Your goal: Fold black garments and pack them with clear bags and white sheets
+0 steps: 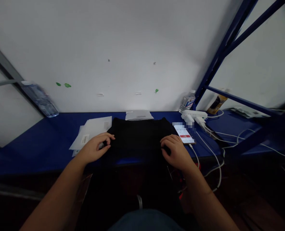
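A black cloth item (137, 133) lies spread on the blue table (53, 138), its near part dark against the table's edge. At its left edge, my left hand (96, 147) pinches the black fabric between thumb and fingers. My right hand (175, 150) has its fingers curled and closed on the right edge of the same fabric. White plastic packets (94, 126) lie beside my left hand, partly under the wrist. Behind the cloth, near the wall, rests another pale plastic packet (139, 115). A lit phone (184, 134) lies just right of the cloth, beside my right hand.
A white power strip (194, 114) with plugs and trailing white cables (214, 155) sits at the right. Bottles stand near the wall, a clear one (187, 102) on the right and a bluish one (41, 99) leaning on the left. A blue metal frame (211, 69) rises at the right.
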Demonstrator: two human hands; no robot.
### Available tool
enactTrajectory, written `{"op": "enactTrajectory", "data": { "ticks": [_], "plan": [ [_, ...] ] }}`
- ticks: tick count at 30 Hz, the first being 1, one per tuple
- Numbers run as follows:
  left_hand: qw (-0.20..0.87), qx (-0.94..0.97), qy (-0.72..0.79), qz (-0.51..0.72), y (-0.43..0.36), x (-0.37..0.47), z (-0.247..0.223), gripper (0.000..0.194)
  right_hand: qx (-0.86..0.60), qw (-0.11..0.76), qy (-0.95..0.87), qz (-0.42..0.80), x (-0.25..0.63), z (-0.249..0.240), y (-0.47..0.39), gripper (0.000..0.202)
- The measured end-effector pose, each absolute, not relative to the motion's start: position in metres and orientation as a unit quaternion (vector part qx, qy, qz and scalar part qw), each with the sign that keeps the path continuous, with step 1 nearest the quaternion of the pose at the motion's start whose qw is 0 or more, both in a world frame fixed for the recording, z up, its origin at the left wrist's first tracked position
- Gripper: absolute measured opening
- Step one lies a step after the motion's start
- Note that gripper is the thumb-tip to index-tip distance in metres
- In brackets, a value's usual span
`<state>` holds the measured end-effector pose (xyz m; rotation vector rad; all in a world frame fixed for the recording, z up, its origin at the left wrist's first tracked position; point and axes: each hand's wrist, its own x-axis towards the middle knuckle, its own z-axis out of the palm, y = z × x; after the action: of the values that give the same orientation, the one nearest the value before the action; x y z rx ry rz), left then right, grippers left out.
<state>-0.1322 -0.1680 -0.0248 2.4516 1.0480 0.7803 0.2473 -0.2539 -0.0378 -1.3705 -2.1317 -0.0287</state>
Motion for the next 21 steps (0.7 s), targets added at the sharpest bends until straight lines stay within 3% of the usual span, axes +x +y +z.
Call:
{"op": "enactTrajectory", "data": {
  "ticks": [3,7,10,15,21],
  "plan": [
    [0.157,0.868,0.376,0.285,-0.168,-0.128,-0.015,0.027,-0.525,0.273,-0.806,-0.011,0.243,-0.024,-0.256,0.005],
    [0.092,0.836,0.427,0.333,-0.156,-0.099,0.009,0.031,-0.543,0.329,-0.773,-0.006,0.228,-0.003,-0.229,0.019],
    [0.069,0.855,0.432,0.278,-0.14,-0.068,0.014,0.031,-0.532,0.337,-0.776,0.029,0.206,-0.003,-0.2,0.029],
    [0.026,0.883,0.457,0.102,-0.112,-0.045,-0.02,0.045,-0.638,0.154,-0.752,0.06,0.18,-0.036,-0.176,0.054],
    [0.016,0.889,0.454,0.058,-0.105,-0.058,-0.051,0.062,-0.646,0.119,-0.752,0.06,0.188,-0.057,-0.182,0.07]
  ]
}}
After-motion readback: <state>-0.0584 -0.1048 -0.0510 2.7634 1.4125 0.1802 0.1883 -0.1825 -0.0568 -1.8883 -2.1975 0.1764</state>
